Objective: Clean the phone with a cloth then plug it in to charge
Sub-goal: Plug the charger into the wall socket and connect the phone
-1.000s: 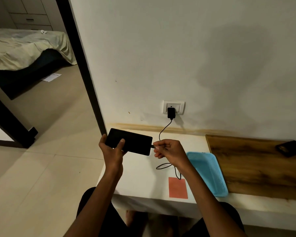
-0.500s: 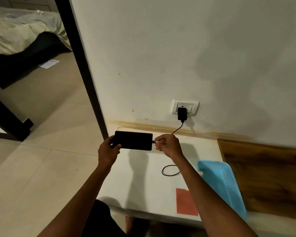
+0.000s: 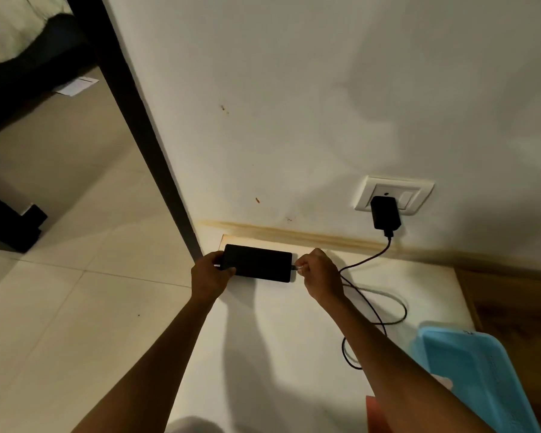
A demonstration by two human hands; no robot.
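- Head view, looking down over a white tabletop point(image 3: 294, 354) set against a pale wall point(image 3: 294, 104).
- Black phone point(image 3: 258, 262) held flat and lengthwise above the far left corner of the tabletop, close to the wall.
- Left hand point(image 3: 208, 276) gripping the phone's left short end, thumb on top, other fingers curled beneath and mostly hidden.
- Right hand point(image 3: 320, 278) at the phone's right short end, fingers pressed together in a pinch on the cable plug point(image 3: 295, 268), plug tip meeting the phone's edge; whether fully seated, cannot tell.
- Black charging cable point(image 3: 372, 303) running from the right hand, looping on the tabletop, then rising to a black charger point(image 3: 385, 217) seated in a white wall socket point(image 3: 394, 195).
- Blue plastic tray point(image 3: 481, 379) at lower right, near the cable loop, partly behind the right forearm.
- Orange-red cloth point(image 3: 376, 415) lying flat at the bottom edge, mostly hidden by the right forearm.
- Wooden board point(image 3: 519, 307) to the right, beside the tray.
- Dark door frame point(image 3: 132, 120) at left, tiled floor point(image 3: 60, 292) beyond.
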